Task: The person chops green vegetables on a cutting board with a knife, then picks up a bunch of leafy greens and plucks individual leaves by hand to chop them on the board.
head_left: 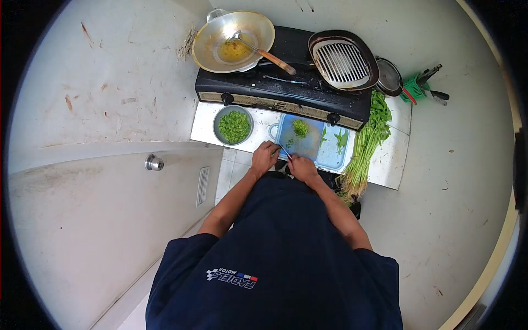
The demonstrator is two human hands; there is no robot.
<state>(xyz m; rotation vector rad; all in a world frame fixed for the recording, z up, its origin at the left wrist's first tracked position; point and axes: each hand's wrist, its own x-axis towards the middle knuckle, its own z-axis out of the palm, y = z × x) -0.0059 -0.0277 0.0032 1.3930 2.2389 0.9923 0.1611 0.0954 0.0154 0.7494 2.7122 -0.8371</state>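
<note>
My right hand (302, 167) is closed round the handle of a small knife (285, 152), its blade pointing up and left over the near left part of a blue cutting board (313, 144). Just left of the blade, my left hand (265, 157) has its fingers pressed together on a bit of green vegetable (276, 151) at the board's edge. A small heap of chopped greens (300, 128) lies on the board, with loose leaves (341, 141) to its right. Left of the board stands a grey bowl (248, 135) holding chopped greens (234, 126).
Behind the board is a black stove (286, 100) bearing a wok (201, 48) with a wooden-handled spatula (278, 62) and a grill pan (344, 59). Long rooted greens (364, 148) lie at the right. A green basket (413, 91) with utensils is at the back right.
</note>
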